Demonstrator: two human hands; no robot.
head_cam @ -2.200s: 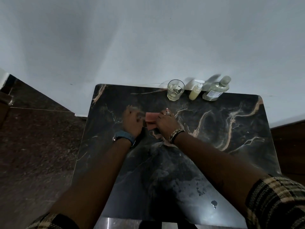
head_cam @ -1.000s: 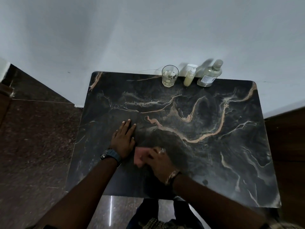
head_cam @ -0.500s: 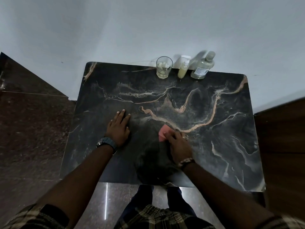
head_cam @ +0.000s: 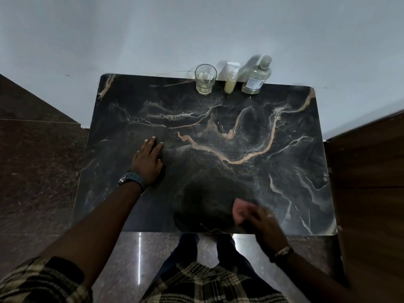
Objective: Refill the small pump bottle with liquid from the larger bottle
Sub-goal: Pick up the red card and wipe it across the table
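Pump bottle [head_cam: 231, 82] upright; left hand [head_cam: 147, 162] flat, right hand [head_cam: 260, 219] seemingly gripping cloth [head_cam: 239, 210].

Left hand [head_cam: 148, 162] lies flat, palm down, fingers together and extended forward, arm reaching out straight. Right hand [head_cam: 260, 219] is motion-blurred, fingers curled around something pink; forearm angles in from lower right.
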